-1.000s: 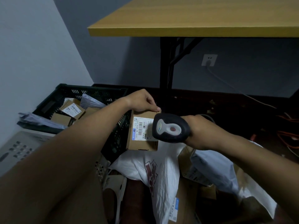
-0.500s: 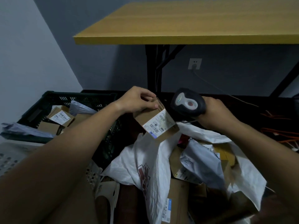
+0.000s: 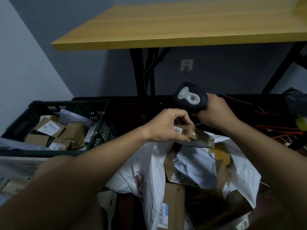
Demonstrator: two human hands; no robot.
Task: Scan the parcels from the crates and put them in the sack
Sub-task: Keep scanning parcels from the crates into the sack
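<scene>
Now lower small parcel (image 3: 184, 131), pinched by left hand (image 3: 167, 126) fingers (image 3: 183, 119), over sack (image 3: 149, 165) mouth, release gently; keep right hand (image 3: 214, 112) gripping scanner (image 3: 190, 98) clear.

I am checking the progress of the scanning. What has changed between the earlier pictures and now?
The left hand has carried the small brown cardboard parcel from in front of the black handheld scanner down to the mouth of the white plastic sack, tilting it. The right hand still grips the scanner, now raised. The dark green plastic crate is unchanged.
</scene>
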